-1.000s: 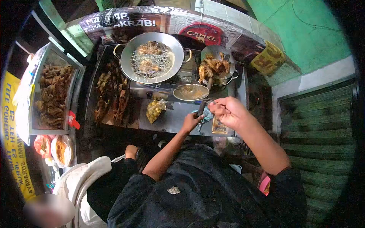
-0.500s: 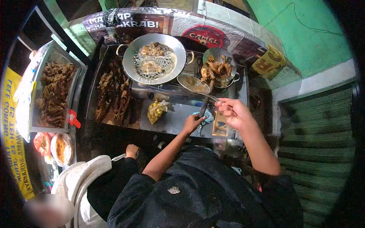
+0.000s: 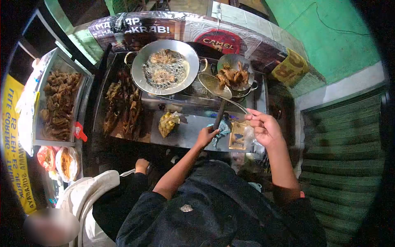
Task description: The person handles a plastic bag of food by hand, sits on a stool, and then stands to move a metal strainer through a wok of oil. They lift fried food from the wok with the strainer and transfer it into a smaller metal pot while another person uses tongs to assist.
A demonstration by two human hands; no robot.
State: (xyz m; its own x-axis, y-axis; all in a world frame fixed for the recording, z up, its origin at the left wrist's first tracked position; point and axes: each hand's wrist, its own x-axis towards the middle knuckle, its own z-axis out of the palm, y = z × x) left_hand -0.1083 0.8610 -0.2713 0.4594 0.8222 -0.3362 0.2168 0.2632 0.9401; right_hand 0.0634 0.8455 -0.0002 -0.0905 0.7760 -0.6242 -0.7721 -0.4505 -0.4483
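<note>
My right hand (image 3: pixel 265 128) is closed around the thin metal handle of a strainer (image 3: pixel 214 85). The strainer's mesh bowl tilts at the near left edge of a smaller metal pan (image 3: pixel 248 85), overlapping it in this view. Browned fried chicken pieces (image 3: pixel 233 77) lie in that pan. Lower down, my left hand (image 3: pixel 207 137) grips a dark, long-handled utensil (image 3: pixel 220 115), whose far end is hidden behind the strainer. To the left stands a large wok (image 3: pixel 138 74) of bubbling oil, with two pieces of food (image 3: pixel 163 77) frying in it.
A bag of yellow-green items (image 3: pixel 168 124), a blue cloth (image 3: pixel 223 129) and a brown packet (image 3: pixel 238 136) lie on the counter. Dark browned food (image 3: pixel 132 109) fills a tray at left, beside a glass display case (image 3: pixel 59 105). Another person's hand (image 3: pixel 142 165) is at lower left.
My right hand has shifted right and slightly down. The strainer has moved a little right and tilted more steeply. My left hand stays nearly in place, still on the dark utensil.
</note>
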